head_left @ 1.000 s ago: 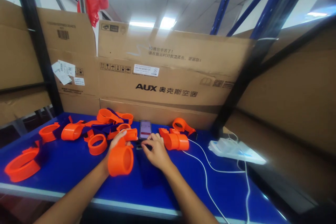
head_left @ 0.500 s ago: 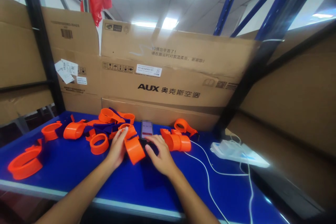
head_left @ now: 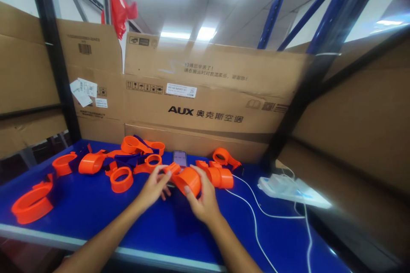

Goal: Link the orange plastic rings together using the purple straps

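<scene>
While we hold one orange ring (head_left: pixel 188 180) between both hands at the middle of the desk (head_left: pixel 96 209), other orange rings lie scattered around it. A cluster with dark blue strips (head_left: pixel 128 158) sits just behind our left hand (head_left: pixel 153 187), a single ring (head_left: pixel 121 179) lies near that hand's left, and a large ring (head_left: pixel 32 204) rests well apart at the desk's left edge. Just beside our right hand (head_left: pixel 203 200) lie two more orange pieces (head_left: pixel 219 175), and a phone (head_left: pixel 180 158) lies flat right behind the held ring. White cables (head_left: pixel 253 213) run across the desk's right half towards a white packet (head_left: pixel 291 190) at the far right. The desk top is glossy blue with a pale front edge. Big brown cardboard boxes (head_left: pixel 205 106) wall in the back and both sides, a red bag (head_left: pixel 118 8) hangs above, blue steel posts (head_left: pixel 275 8) rise at the right, and ceiling lights glow overhead. Both forearms reach forward from the lower edge. Our left grip has its fingers curled loosely, the fingertips touching the ring's left end. Our right grip is closed round the ring's right side, thumb underneath and fingers over the top.
</scene>
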`<action>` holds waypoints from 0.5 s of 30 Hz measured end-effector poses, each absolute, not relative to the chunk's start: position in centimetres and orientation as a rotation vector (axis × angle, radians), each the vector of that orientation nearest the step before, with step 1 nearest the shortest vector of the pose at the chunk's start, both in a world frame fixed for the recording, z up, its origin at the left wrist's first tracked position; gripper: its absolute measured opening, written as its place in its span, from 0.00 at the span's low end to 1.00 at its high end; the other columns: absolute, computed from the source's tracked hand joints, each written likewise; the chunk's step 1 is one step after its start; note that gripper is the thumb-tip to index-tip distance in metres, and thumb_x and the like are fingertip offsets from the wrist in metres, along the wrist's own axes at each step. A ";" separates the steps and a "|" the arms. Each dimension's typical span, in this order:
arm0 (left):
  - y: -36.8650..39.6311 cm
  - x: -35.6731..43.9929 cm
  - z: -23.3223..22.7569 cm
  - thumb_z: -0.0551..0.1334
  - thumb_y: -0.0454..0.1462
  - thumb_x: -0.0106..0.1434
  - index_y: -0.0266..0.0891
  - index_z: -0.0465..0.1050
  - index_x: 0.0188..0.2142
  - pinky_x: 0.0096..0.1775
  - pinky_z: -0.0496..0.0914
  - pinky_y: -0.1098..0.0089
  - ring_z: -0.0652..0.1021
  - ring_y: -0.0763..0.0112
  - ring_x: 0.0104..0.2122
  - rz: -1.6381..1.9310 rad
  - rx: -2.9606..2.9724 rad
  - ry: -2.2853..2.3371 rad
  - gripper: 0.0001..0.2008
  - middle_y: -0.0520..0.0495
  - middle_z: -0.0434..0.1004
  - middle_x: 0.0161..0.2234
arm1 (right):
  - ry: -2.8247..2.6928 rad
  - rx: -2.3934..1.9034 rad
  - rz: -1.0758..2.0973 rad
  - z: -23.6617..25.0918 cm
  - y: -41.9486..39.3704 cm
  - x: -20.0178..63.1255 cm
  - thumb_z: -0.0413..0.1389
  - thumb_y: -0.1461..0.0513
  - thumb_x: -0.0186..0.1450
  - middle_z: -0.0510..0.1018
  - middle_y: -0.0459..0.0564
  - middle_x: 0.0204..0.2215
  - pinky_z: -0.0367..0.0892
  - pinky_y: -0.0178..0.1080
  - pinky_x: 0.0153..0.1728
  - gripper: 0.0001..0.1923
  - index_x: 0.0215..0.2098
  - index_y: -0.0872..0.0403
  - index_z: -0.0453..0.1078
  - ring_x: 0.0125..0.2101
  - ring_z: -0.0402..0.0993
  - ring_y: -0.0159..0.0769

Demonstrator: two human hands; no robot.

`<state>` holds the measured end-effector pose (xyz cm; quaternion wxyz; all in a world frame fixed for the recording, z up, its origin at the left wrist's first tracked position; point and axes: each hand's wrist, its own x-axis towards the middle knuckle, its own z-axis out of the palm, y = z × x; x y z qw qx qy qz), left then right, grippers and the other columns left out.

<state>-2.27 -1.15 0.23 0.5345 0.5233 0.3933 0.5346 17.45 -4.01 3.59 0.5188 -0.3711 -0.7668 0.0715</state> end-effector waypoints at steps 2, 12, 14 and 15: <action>-1.4 -2.1 0.1 0.59 0.55 0.63 0.42 0.58 0.61 0.18 0.65 0.75 0.76 0.71 0.19 1.195 1.352 0.919 0.33 0.46 0.79 0.32 | -1.753 -0.929 0.115 3.8 -4.1 18.1 0.55 0.54 0.66 0.75 0.58 0.53 0.67 0.49 0.54 0.26 0.60 0.53 0.63 0.51 0.73 0.50; -6.7 -1.8 0.8 0.69 0.54 0.53 0.51 0.65 0.62 0.56 0.62 0.46 0.72 0.46 0.55 0.886 2.517 0.969 0.38 0.41 0.73 0.57 | -1.354 -1.192 -0.055 5.3 -4.5 21.7 0.52 0.49 0.67 0.81 0.54 0.38 0.72 0.41 0.38 0.21 0.50 0.55 0.71 0.34 0.77 0.43; -8.4 -1.3 0.2 0.68 0.55 0.53 0.48 0.63 0.63 0.57 0.60 0.43 0.69 0.43 0.58 0.826 2.663 0.998 0.41 0.38 0.67 0.62 | -1.380 -1.222 -0.085 5.6 -5.1 22.4 0.52 0.49 0.67 0.81 0.53 0.38 0.71 0.41 0.38 0.22 0.50 0.54 0.71 0.33 0.77 0.43; -9.1 -1.1 -0.1 0.67 0.53 0.56 0.47 0.63 0.63 0.57 0.61 0.45 0.70 0.45 0.58 0.813 2.715 1.003 0.37 0.38 0.67 0.62 | -1.393 -1.234 -0.102 5.6 -5.5 22.8 0.52 0.49 0.67 0.81 0.53 0.38 0.71 0.41 0.38 0.21 0.50 0.54 0.71 0.34 0.78 0.43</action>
